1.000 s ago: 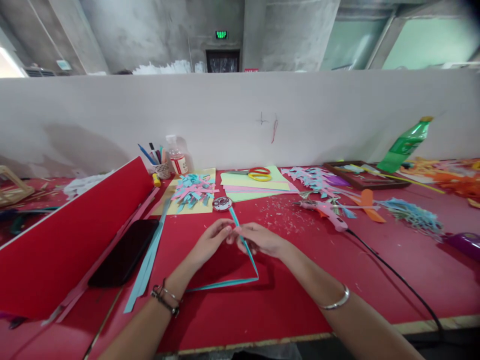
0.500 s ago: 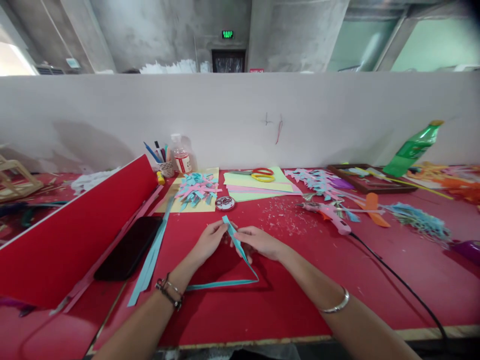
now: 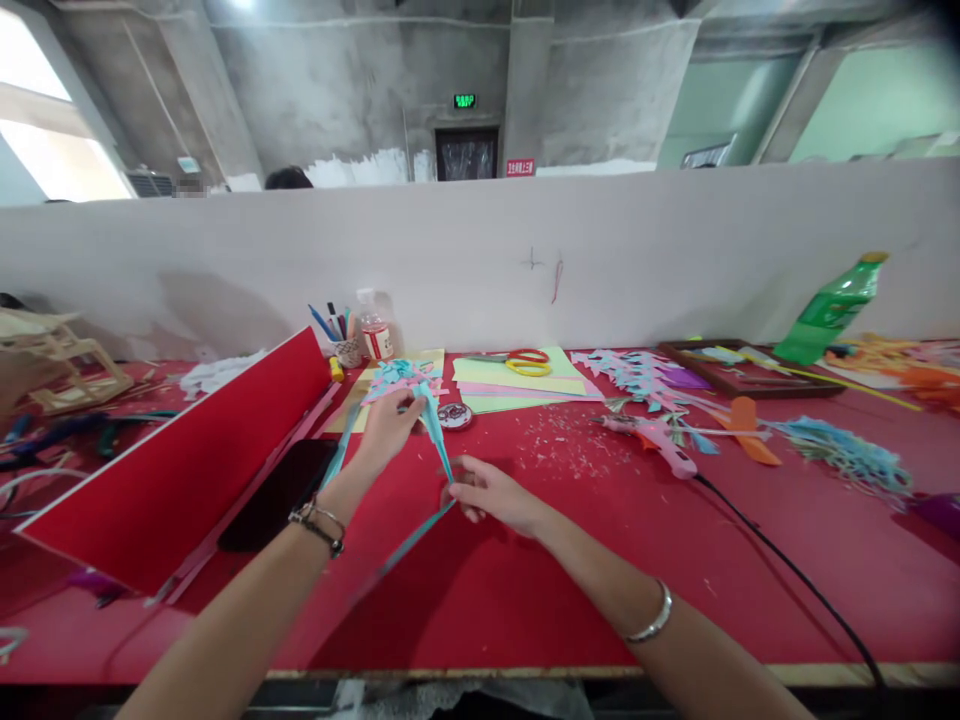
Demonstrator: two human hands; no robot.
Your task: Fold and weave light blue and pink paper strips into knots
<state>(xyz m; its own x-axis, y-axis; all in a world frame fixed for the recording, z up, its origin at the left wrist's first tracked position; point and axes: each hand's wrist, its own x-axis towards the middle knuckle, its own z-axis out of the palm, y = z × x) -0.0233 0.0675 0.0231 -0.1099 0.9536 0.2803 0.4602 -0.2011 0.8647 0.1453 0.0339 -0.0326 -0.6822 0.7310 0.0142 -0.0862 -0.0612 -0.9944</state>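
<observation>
A light blue paper strip (image 3: 437,435) runs between my two hands above the red tabletop (image 3: 570,590). My left hand (image 3: 390,425) pinches its upper end, close to a pile of cut blue and pink paper pieces (image 3: 401,375). Lower and to the right, my right hand (image 3: 495,495) has its fingers closed on the strip near a bend. Past that hand the loose tail slants down to the left, blurred. A round patterned disc (image 3: 454,416) lies just beyond the strip. More long blue strips (image 3: 341,455) show partly behind my left wrist.
A black phone (image 3: 277,500) lies beside a propped red board (image 3: 195,470) on the left. Scissors (image 3: 529,362) rest on coloured paper sheets (image 3: 517,392). To the right are a pink glue gun (image 3: 660,440) with its cord, a tilted green bottle (image 3: 829,315) and a dark tray (image 3: 780,383).
My left hand has moved up and left, drawing the strip's end towards the pile. My right hand has shifted slightly down and left along the strip. The camera has tilted up a little.
</observation>
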